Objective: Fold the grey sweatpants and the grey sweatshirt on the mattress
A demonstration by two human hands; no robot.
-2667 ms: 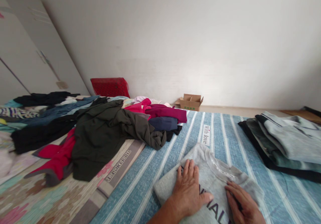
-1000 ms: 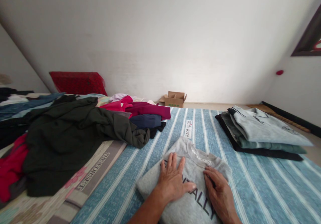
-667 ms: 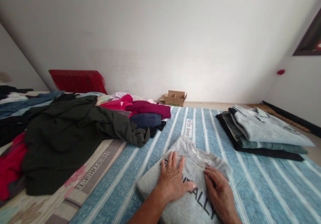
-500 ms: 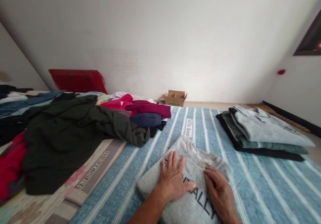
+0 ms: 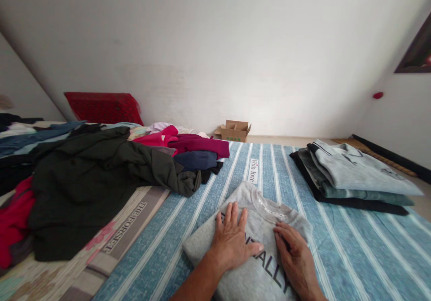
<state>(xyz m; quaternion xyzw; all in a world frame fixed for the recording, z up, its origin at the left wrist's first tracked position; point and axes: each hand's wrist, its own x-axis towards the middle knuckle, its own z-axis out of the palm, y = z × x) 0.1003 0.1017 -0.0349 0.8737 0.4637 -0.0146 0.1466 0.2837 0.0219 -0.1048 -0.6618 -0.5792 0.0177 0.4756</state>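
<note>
A folded grey sweatshirt (image 5: pixel 249 242) with black lettering lies in front of me on the blue striped bed cover (image 5: pixel 202 220), its collar pointing away from me. My left hand (image 5: pixel 232 240) rests flat on its chest, fingers spread across part of the lettering. On the right side of the print lies my right hand (image 5: pixel 296 256), its fingers close together and slightly bent, the thumb tucked near them. Neither hand grips the cloth. The sweatshirt's lower end runs out of view at the bottom.
To the right sits a stack of folded clothes, a light grey polo shirt (image 5: pixel 363 168) on top. A dark green garment (image 5: pixel 81 193) lies among a loose heap at left, with a maroon garment (image 5: pixel 202 146) behind. A cardboard box (image 5: pixel 235 131) and a red case-like object (image 5: pixel 103 108) stand near the wall.
</note>
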